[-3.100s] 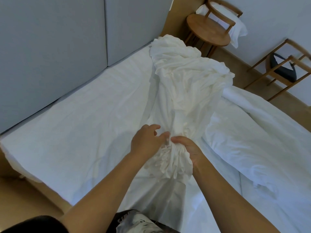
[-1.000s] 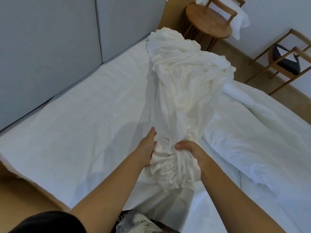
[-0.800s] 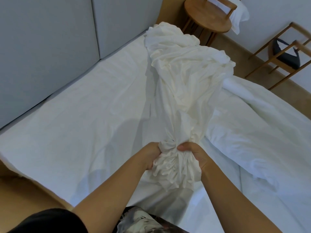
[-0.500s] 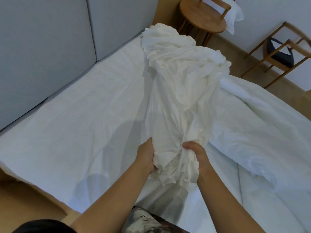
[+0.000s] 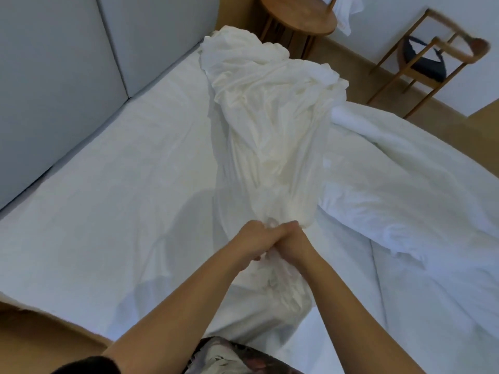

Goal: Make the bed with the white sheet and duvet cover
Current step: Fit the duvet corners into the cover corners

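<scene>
A cream-white duvet cover (image 5: 270, 125) lies bunched in a long ridge down the middle of the bed, from the headboard end toward me. My left hand (image 5: 252, 242) and my right hand (image 5: 293, 242) are pressed together at its near end, both gripping the gathered fabric, which hangs in folds below them. A white sheet (image 5: 108, 198) is spread flat over the mattress on the left. A white duvet (image 5: 405, 184) lies rumpled on the right side of the bed.
A grey padded headboard (image 5: 54, 63) runs along the left. A round wooden table (image 5: 297, 14) stands past the bed's far corner. A wooden chair (image 5: 432, 60) with a dark bag stands at the right wall. Wooden floor shows at the lower left.
My hands have closed in from either side of the bunched duvet cover until they touch, gathering more fabric. The view has tilted slightly.
</scene>
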The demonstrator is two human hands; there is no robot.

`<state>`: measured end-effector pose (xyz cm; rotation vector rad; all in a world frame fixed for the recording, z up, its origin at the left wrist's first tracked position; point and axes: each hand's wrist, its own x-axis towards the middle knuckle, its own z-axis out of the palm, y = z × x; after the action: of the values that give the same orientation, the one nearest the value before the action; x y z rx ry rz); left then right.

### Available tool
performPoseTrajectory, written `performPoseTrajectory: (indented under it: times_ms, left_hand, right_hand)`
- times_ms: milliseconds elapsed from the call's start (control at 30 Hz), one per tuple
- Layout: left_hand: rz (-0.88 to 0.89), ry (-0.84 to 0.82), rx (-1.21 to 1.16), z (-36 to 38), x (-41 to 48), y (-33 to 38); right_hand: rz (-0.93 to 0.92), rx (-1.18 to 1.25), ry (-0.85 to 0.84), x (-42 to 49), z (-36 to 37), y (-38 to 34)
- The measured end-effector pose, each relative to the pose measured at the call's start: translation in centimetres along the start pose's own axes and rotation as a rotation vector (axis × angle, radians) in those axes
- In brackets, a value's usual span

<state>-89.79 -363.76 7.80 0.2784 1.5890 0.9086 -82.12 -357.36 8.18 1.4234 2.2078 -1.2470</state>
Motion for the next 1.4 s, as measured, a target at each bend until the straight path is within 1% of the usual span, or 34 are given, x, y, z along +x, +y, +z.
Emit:
performPoseTrajectory:
  times_ms: [33,67,133,167,300,367,467,533,567,633,700,733,767,800,867,900,933,1000,1100,1167,1233,1300,1367,1400]
  left_hand:
    - [-0.016,-0.022,0.023,1.1,0.4,0.2]
    - [-0.023,-0.02,0.019,2.1,0.9,0.4]
    - [-0.026,-0.026,-0.042,4.0,2.1,0.9]
    - [-0.015,-0.035,-0.058,4.9,2.6,1.2]
    - [0.022,-0.069,0.0,9.8,4.2,1.8]
    - [0.024,-0.104,-0.04,12.5,4.6,2.0]
    - [-0.026,-0.227,-0.131,16.4,4.4,2.2]
    - [-0.065,-0.285,-0.136,18.9,4.2,1.8]
    - [-0.082,-0.282,-0.117,20.0,4.2,1.5]
    - [-0.113,-0.192,-0.069,22.0,4.7,0.8]
    - [-0.116,-0.073,-0.053,23.2,5.4,0.2]
    - [-0.109,-0.023,-0.053,23.9,5.8,-0.1]
    - [-0.103,0.022,-0.057,24.5,6.1,-0.4]
    - [-0.098,0.063,-0.057,25.0,6.5,-0.8]
    - [-0.086,0.119,-0.068,26.1,7.4,-1.7]
    - [-0.082,0.133,-0.074,26.6,7.8,-2.2]
    - [-0.077,0.145,-0.071,27.0,8.3,-2.7]
    - [-0.07,0.162,-0.042,27.9,9.2,-3.6]
    - [-0.044,0.175,-0.033,29.0,10.5,-4.7]
    - [-0.018,0.191,-0.037,29.7,11.2,-5.3]
    - [-0.004,0.203,-0.045,30.3,11.9,-5.6]
    - [0.005,0.22,-0.054,30.8,12.5,-5.7]
    - [0.013,0.234,-0.042,31.0,12.9,-5.9]
    - [0.017,0.236,-0.036,31.0,13.0,-5.9]
  right_hand:
    - [0.021,-0.094,0.083,0.1,0.6,0.9]
    - [0.084,-0.148,0.155,0.0,1.0,2.0]
    - [0.117,-0.223,0.256,-0.8,1.3,3.5]
    - [0.099,-0.187,0.315,-1.1,1.3,4.4]
    - [0.049,0.131,0.522,-2.6,-0.9,7.1]
    - [0.049,0.279,0.64,-3.4,-2.2,9.2]
    - [0.077,0.455,0.755,-5.1,-3.9,12.6]
    - [0.089,0.497,0.758,-6.5,-4.6,14.7]
    - [0.098,0.521,0.73,-7.0,-4.8,15.9]
    - [0.119,0.573,0.608,-7.6,-4.8,18.0]
    - [0.099,0.613,0.477,-7.5,-4.8,20.1]
    - [0.077,0.648,0.455,-7.3,-5.0,21.3]
    - [0.063,0.694,0.481,-6.9,-5.4,22.6]
    - [0.073,0.736,0.562,-6.5,-5.9,24.1]
    - [0.161,0.779,0.768,-5.2,-7.6,27.7]
    - [0.22,0.759,0.835,-4.4,-8.5,29.6]
    - [0.272,0.716,0.863,-3.4,-9.3,31.7]
    - [0.324,0.648,0.852,-1.2,-10.9,35.3]
    - [0.387,0.611,0.758,2.6,-12.5,39.3]
    - [0.402,0.628,0.712,4.9,-13.2,41.1]
    - [0.385,0.66,0.741,6.9,-14.1,42.0]
    - [0.371,0.701,0.818,8.8,-15.2,42.5]
    - [0.422,0.712,0.893,9.8,-16.4,42.7]
    - [0.449,0.671,0.929,10.1,-16.9,42.8]
